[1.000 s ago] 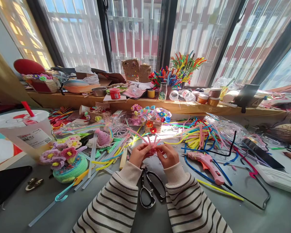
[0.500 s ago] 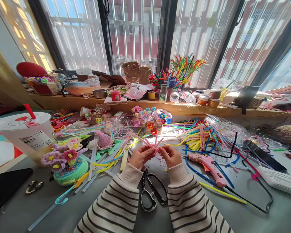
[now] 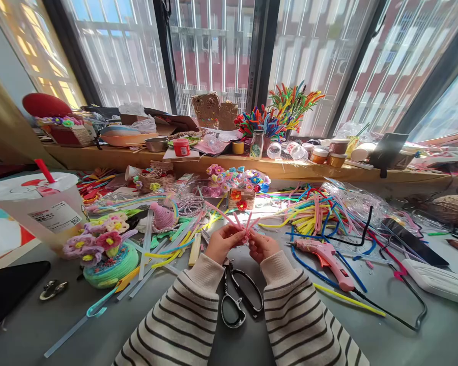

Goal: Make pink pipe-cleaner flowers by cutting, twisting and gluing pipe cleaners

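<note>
Between my hands is a small bundle of pink pipe cleaners (image 3: 246,223), its free ends fanning upward and one long end reaching to the upper left. My left hand (image 3: 224,244) is closed on the bundle, thumb and fingers pinching it. My right hand (image 3: 264,247) is closed at the bundle's right side, fingers curled and fingertips on the pink stems. Just below my hands lie black-handled scissors (image 3: 234,310), their blades hidden under the hands. To the right, a pink hot glue gun (image 3: 325,259) rests on the grey table (image 3: 244,343).
Loose pipe cleaners (image 3: 309,221) are heaped at the right. Clear glue sticks (image 3: 147,246), a green crocheted pot with flowers (image 3: 110,264) and a drink cup (image 3: 48,208) stand or lie at the left. A flower box (image 3: 242,195) is ahead, below the cluttered windowsill (image 3: 198,165).
My right hand has rolled inward, its fingers curling more tightly beside the bundle. The pink ends have shifted slightly, and my left hand keeps its pinch.
</note>
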A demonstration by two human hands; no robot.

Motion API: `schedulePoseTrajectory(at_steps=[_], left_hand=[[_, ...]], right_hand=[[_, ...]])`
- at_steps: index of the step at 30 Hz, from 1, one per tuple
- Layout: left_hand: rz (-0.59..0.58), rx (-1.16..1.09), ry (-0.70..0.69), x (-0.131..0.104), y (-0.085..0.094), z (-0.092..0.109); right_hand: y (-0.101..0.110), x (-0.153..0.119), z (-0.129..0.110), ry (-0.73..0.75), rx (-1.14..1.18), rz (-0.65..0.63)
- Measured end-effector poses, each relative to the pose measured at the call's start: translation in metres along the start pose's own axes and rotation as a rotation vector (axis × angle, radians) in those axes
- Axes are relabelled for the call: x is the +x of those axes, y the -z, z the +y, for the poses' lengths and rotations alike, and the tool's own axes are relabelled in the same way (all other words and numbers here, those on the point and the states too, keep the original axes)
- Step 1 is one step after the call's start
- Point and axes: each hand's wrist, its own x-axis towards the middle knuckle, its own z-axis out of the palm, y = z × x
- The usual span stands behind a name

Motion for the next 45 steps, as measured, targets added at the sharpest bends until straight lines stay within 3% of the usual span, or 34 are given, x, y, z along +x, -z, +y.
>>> schedulePoseTrajectory(at_steps=[2,4,9,13,18,25,32,38,45], left_hand=[[0.007,0.015,-0.029,0.000,-0.001,0.000],[0.019,-0.020,-0.010,0.000,-0.001,0.001],[0.101,-0.176,0.177,-0.001,0.000,0.006],[0.088,-0.198,0.252,-0.003,-0.001,0.010],[0.068,-0.225,0.284,-0.003,-0.001,0.009],[0.090,-0.175,0.168,-0.001,-0.001,0.004],[0.111,0.100,-0.163,-0.002,-0.005,0.004],[0.116,0.252,-0.347,-0.003,-0.006,0.001],[0.037,0.860,-0.710,-0.007,-0.005,0.001]], right_hand=[[-0.001,0.001,0.000,-0.039,0.024,0.006],[0.000,0.001,0.001,0.066,-0.096,0.028],[0.006,-0.005,-0.005,0.452,-0.452,0.153],[0.006,-0.014,-0.008,1.012,-1.038,0.200],[0.005,-0.018,-0.006,1.252,-1.367,0.191],[0.006,-0.015,-0.002,1.259,-1.468,0.258],[0.003,-0.014,0.000,1.062,-1.302,0.267],[0.002,-0.012,0.002,0.914,-1.059,0.231],[0.011,0.009,0.015,0.606,-0.670,0.161]])
